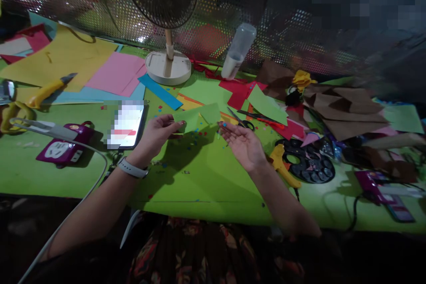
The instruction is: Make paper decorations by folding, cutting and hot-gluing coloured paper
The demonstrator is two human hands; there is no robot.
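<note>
My left hand (155, 135) pinches the left edge of a small light green paper piece (199, 117) and holds it a little above the green table (40, 173). A white watch sits on that wrist. My right hand (241, 142) lies palm up to the right of the paper with its fingers spread and nothing in it. Its fingertips are close to the paper's right end. Black scissors (244, 120) lie just beyond that hand.
A phone (128, 125) lies left of my left hand. A fan on a white base (168, 66) and a clear bottle (238, 51) stand at the back. Coloured paper sheets, brown paper (346, 108), a black palette (308, 162), a yellow tool (281, 164) and a purple power strip (65, 144) cover the table.
</note>
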